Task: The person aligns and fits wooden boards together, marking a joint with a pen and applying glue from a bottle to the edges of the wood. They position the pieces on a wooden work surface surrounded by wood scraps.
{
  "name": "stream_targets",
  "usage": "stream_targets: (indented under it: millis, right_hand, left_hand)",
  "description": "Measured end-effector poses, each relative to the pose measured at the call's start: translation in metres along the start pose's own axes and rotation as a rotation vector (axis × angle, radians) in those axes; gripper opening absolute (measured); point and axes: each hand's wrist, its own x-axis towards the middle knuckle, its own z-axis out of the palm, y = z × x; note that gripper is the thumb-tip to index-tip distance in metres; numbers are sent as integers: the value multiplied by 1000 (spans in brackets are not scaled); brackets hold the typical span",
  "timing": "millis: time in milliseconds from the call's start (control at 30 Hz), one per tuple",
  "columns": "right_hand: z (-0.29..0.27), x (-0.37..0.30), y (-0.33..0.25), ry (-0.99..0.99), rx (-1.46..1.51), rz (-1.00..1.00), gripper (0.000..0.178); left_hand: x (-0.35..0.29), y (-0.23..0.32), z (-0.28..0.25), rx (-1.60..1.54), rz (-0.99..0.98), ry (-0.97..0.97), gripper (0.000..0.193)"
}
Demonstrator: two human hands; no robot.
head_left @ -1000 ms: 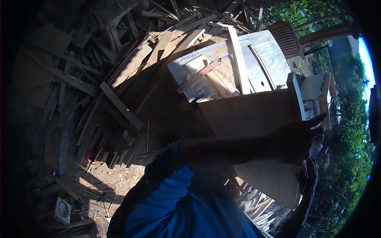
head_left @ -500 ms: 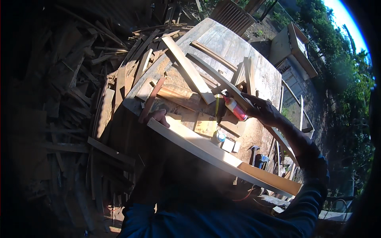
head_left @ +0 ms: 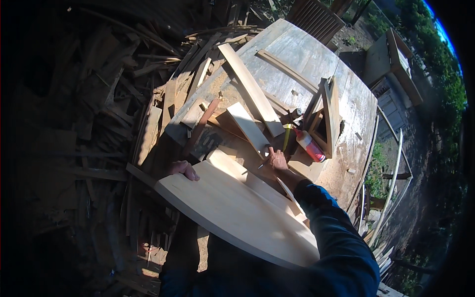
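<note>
A broad pale wooden board [head_left: 237,213] with a curved near edge lies tilted in front of me. My left hand [head_left: 184,170] is closed over its far left end, fingertips on the face. My right hand [head_left: 278,159] reaches across the board to the lower end of a short pale board [head_left: 249,129]. Its fingers are bent there; what they hold is hard to make out. A thin dark stick pokes out beside them. Just right of that hand lies a glue bottle [head_left: 310,146], red and white. A yellow tape strip [head_left: 287,136] shows beside the bottle.
The worn wooden table [head_left: 358,94] carries a long plank [head_left: 252,91], a narrow strip [head_left: 287,71] and upright wood pieces [head_left: 330,111]. A reddish stick [head_left: 200,126] lies at its left side. Scrap wood [head_left: 99,99] is heaped on the left. A wooden box [head_left: 391,62] stands beyond, at right.
My right hand has left the long curved strip, now out of sight, and come inward to the short board. The broad board has tilted, showing its face and covering the hammer and tin.
</note>
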Motion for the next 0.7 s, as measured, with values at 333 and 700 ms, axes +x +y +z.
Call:
stream_targets:
  millis: [333,700]
  right_hand:
    - [-33,63,21,43,116,-108,33]
    - [-6,136,49,188,-54,2,51]
  left_hand:
    - [14,6,-4,83,-121,51,44]
    - [47,-10,50,157,-185,447,40]
